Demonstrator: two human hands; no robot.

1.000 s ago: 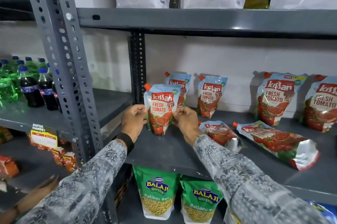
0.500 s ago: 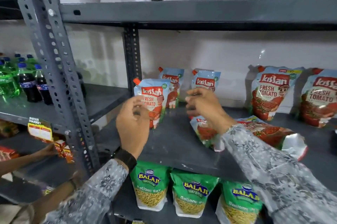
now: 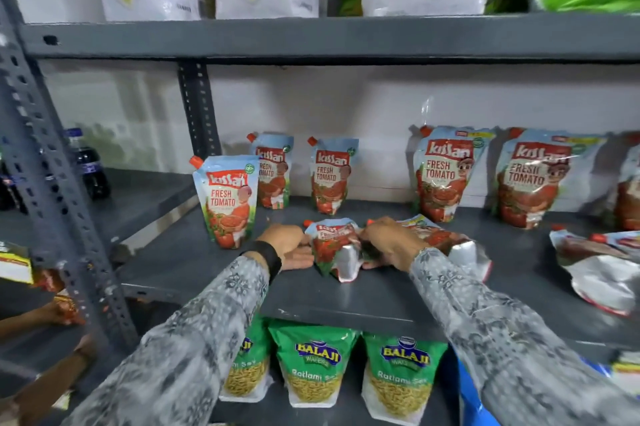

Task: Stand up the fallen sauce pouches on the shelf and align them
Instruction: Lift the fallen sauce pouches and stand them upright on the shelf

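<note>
A person in grey patterned sleeves reaches both arms onto a grey metal shelf (image 3: 346, 307), hands flanking a small fallen red-and-blue foil tomato sauce pouch (image 3: 334, 247). The left hand (image 3: 289, 247), wrist banded in black, lies low, palm against the pouch's left edge, fingers loose. The right hand (image 3: 389, 243) arches over its right side, fingers curled onto the foil. To the left of the left hand one small pouch (image 3: 227, 200) stands upright; beyond the hands two more small ones stand, and further right two large ones. Fallen pouches: one between the hands, one large under the right wrist (image 3: 450, 242), more at far right.
</note>
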